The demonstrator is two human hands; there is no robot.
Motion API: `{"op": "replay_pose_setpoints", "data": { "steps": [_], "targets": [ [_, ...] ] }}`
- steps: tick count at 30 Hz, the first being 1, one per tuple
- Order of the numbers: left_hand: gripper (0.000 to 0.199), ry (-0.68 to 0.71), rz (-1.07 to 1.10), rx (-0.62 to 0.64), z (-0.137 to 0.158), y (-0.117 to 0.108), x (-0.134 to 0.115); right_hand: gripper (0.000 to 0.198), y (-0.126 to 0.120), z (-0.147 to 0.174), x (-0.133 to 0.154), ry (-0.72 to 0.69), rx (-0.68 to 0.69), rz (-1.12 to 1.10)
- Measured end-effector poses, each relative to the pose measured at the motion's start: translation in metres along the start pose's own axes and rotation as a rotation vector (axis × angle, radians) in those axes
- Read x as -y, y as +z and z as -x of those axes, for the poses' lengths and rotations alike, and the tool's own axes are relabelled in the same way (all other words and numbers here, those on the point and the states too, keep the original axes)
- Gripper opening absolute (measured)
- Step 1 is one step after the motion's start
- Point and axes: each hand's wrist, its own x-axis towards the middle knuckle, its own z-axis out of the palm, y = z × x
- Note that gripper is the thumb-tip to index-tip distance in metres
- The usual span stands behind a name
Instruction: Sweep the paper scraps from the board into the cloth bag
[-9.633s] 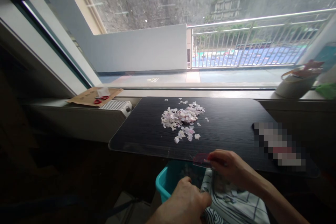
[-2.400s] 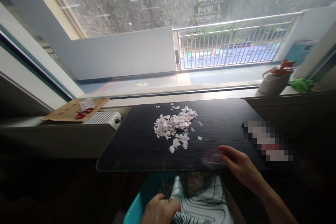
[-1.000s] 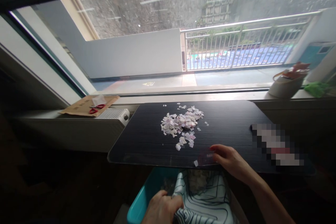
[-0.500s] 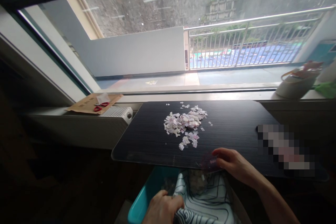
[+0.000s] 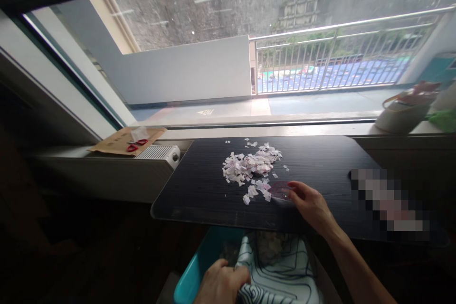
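A loose heap of small white and pinkish paper scraps [image 5: 251,165] lies on the dark tabletop [image 5: 317,161]. My right hand [image 5: 311,206] is above the table's near part, its fingers closed on a thin, clear pinkish plastic piece [image 5: 280,191], whose edge is beside the nearest scraps. Below the table's near edge, my left hand [image 5: 224,281] grips the edge of a white cloth bag with black line patterns [image 5: 281,280]. More pale scraps [image 5: 270,246] show inside the bag's mouth, under the table edge. A teal plastic tub [image 5: 192,266] stands to the left of the bag.
Red-handled scissors [image 5: 137,145] lie on brown paper [image 5: 110,141] on the left sill. A white radiator [image 5: 160,153] adjoins the table. On the right sill stands a pale container [image 5: 401,116]. A blurred-out item [image 5: 388,199] occupies the table's right side.
My right hand has moved the plastic piece from the table's near edge away from me, up to the nearest scraps. My left hand and the bag have stayed in place.
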Motion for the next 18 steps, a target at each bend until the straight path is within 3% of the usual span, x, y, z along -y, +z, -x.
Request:
{"op": "replay_pose_setpoints", "data": {
  "steps": [6, 18],
  "targets": [
    [0.011, -0.020, 0.024, 0.024, -0.001, -0.009, -0.007, 0.039, -0.011, 0.004, -0.001, 0.041, 0.002, -0.003],
    [0.012, -0.024, 0.038, 0.061, -0.003, -0.014, -0.011, 0.039, -0.015, 0.006, -0.014, 0.070, -0.015, -0.001]
  ]
}}
